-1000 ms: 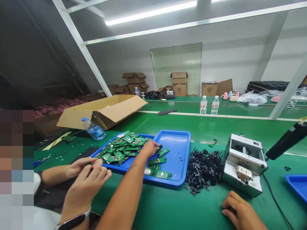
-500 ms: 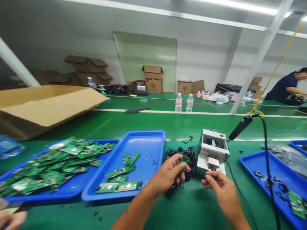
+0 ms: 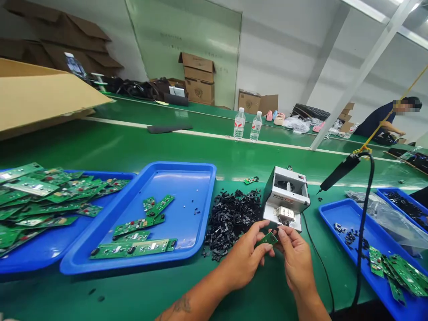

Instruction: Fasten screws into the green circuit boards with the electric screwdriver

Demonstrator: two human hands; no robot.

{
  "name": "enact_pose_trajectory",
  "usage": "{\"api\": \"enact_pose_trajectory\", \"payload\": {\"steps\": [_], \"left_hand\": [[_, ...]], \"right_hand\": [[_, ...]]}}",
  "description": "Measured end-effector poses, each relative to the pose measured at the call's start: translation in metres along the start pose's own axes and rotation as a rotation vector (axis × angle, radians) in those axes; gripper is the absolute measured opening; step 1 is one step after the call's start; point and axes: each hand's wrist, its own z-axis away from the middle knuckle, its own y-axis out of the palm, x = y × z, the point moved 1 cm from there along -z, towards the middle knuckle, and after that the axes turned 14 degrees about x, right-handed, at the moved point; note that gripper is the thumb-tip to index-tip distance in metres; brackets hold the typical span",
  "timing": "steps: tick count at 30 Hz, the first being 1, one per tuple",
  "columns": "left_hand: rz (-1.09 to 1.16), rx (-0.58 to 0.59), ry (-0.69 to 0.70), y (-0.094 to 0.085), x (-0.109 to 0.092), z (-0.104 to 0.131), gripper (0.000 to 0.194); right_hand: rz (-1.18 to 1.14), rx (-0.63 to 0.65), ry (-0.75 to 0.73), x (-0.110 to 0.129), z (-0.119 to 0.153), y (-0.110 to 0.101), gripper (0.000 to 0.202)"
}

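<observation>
A small green circuit board (image 3: 268, 239) is gripped between the thumb and fingers of my left hand (image 3: 249, 254), in front of the white machine (image 3: 286, 196). My right hand (image 3: 296, 252) is pinched at the board's right end, on a small dark piece mostly hidden by the fingertips. A heap of small black parts (image 3: 230, 218) lies left of the machine. Further left, a blue tray (image 3: 185, 187) holds several green boards (image 3: 133, 248).
Another blue tray (image 3: 50, 263) at the left is piled with boards. A black electric screwdriver (image 3: 341, 171) hangs at the right above a blue tray (image 3: 356, 263) with parts and boards. Two water bottles (image 3: 239, 124) stand behind. A person (image 3: 377, 117) leans over the far bench.
My right hand has come up to the board in my left hand, and the two hands now meet. The camera view has tilted and shifted; the hand at the lower left has nearly left the picture.
</observation>
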Motion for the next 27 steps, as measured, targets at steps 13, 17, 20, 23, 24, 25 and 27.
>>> {"api": "enact_pose_trajectory", "payload": {"steps": [13, 17, 20, 23, 24, 25, 27], "left_hand": [[-0.1, -0.044, -0.017, 0.0, 0.006, 0.0, 0.054], [-0.117, -0.021, -0.025, 0.0, 0.003, 0.0, 0.055], [-0.115, 0.0, -0.022, 0.0, 0.002, 0.0, 0.054], [-0.156, 0.013, -0.026, -0.001, 0.002, 0.001, 0.055], [-0.169, 0.013, -0.025, -0.001, 0.002, 0.001, 0.056], [-0.175, 0.012, -0.024, -0.001, 0.003, 0.001, 0.056], [-0.174, 0.01, -0.018, -0.001, 0.003, 0.001, 0.056]], "right_hand": [[-0.242, 0.117, 0.132, -0.002, 0.009, 0.009, 0.037], [-0.189, 0.098, 0.113, -0.004, 0.011, 0.005, 0.036], [-0.155, 0.104, 0.103, -0.005, 0.011, 0.003, 0.036], [-0.116, 0.115, 0.102, -0.003, 0.011, 0.0, 0.036], [-0.101, 0.123, 0.105, -0.002, 0.011, -0.001, 0.037], [-0.085, 0.135, 0.108, 0.0, 0.011, -0.001, 0.037], [-0.063, 0.155, 0.109, 0.002, 0.012, -0.002, 0.037]]}}
